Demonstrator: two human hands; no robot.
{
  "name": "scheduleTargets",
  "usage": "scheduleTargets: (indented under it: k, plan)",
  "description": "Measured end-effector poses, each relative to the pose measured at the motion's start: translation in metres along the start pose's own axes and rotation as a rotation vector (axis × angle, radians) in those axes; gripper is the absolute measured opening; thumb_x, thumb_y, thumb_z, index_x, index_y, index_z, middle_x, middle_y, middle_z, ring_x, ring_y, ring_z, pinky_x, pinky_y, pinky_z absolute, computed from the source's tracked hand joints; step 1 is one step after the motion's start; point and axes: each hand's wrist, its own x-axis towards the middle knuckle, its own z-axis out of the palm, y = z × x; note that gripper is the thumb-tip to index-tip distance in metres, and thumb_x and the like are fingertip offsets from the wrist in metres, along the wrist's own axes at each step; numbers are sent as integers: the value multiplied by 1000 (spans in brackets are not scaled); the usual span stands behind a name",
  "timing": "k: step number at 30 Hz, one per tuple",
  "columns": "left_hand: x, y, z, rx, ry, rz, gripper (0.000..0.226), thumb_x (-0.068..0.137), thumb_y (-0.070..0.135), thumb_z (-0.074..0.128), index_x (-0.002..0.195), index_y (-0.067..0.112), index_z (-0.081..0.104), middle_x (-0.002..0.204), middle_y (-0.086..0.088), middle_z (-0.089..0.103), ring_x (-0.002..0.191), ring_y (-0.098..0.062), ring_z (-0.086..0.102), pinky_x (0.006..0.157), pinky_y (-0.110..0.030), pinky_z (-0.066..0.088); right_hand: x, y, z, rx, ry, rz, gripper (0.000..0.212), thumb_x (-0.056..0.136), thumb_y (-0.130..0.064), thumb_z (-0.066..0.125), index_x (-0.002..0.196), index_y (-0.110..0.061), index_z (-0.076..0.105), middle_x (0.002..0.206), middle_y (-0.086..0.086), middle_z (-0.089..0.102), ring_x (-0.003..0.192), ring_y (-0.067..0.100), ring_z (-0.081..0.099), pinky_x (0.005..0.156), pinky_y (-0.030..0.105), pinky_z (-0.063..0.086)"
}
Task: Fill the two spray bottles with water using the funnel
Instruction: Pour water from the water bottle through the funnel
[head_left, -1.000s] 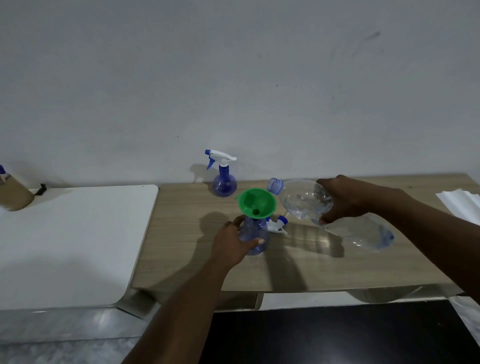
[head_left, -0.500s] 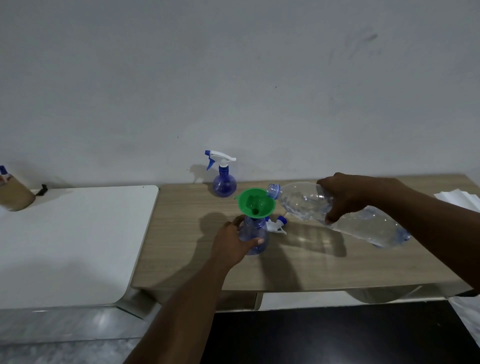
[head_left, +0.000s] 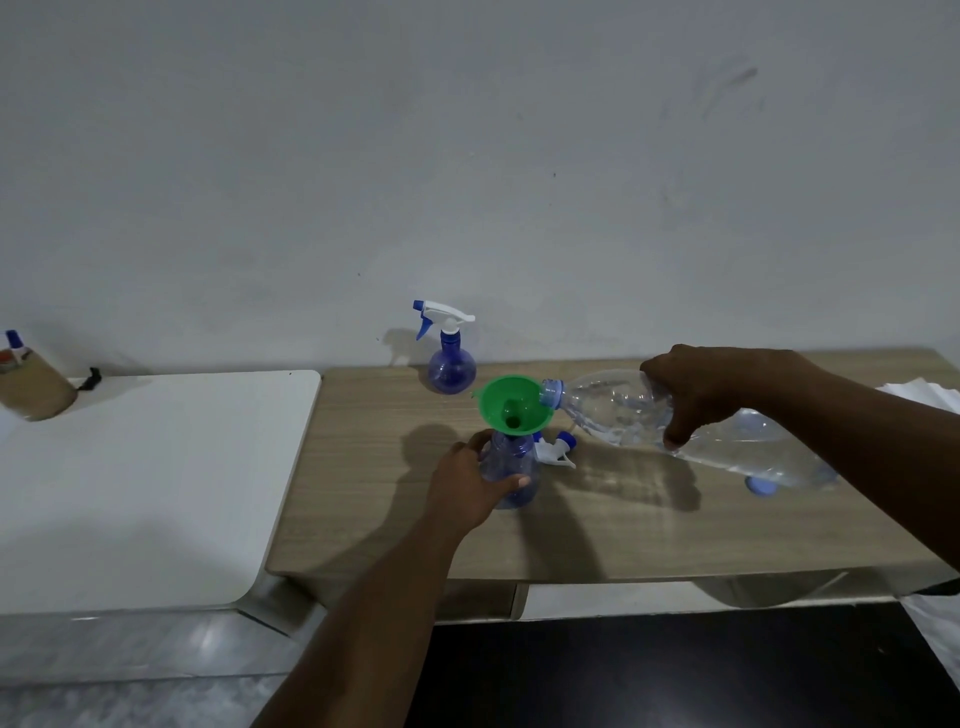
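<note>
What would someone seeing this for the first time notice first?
The bright green funnel at the middle of the wooden table, seated in the neck of a blue spray bottle that the left hand grips. Next, the big clear water bottle, which the right hand holds tilted with its mouth at the funnel's rim. Behind them, a second spray bottle stands at the table's back edge with its trigger head on.

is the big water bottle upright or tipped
Tipped: the right hand holds the clear water bottle nearly sideways, its mouth at the rim of the green funnel, base out to the right.
</note>
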Motion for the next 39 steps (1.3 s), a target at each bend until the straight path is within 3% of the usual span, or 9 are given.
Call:
scheduleTargets:
  k: [39]
  plan:
    - [1, -1, 1, 5, -15, -31, 73, 66, 51, 89, 129, 28, 59, 108, 8, 65, 98, -13, 65, 87, -36, 57, 0, -9, -9, -78, -28, 22, 61, 61, -47, 86, 103, -19, 52, 91, -4, 53, 84, 17, 59, 72, 33, 51]
